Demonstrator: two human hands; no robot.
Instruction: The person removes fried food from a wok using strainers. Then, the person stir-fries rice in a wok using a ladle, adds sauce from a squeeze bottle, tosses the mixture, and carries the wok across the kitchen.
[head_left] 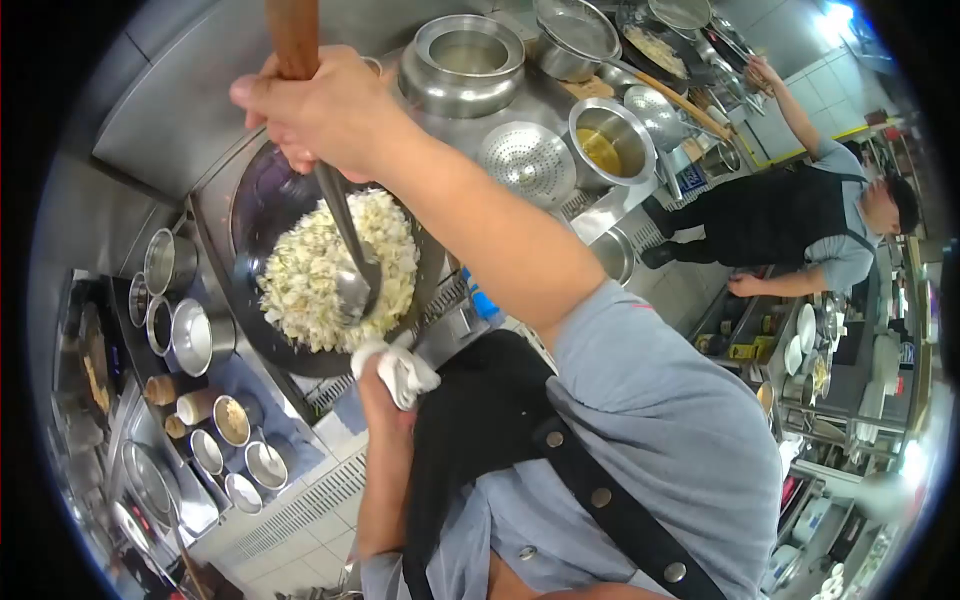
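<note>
My right hand [325, 115] is closed around the wooden handle of a long metal ladle [341, 213]. The ladle's head rests in a heap of pale, finely chopped food [320, 265] with light green bits; what exactly it is I cannot tell. This food fills much of a dark wok [262, 205] on the stove. At the wok's near rim, my left hand [378, 398] grips a folded white cloth [398, 374]. Whether the cloth is wrapped around a wok handle is hidden.
Beyond my right forearm stand a steel pot [462, 85], a perforated strainer [527, 163] and a pot of yellow liquid [602, 150]. Steel bowls and seasoning containers [232, 422] line the left side. A co-worker in a dark apron [770, 215] stands at the right.
</note>
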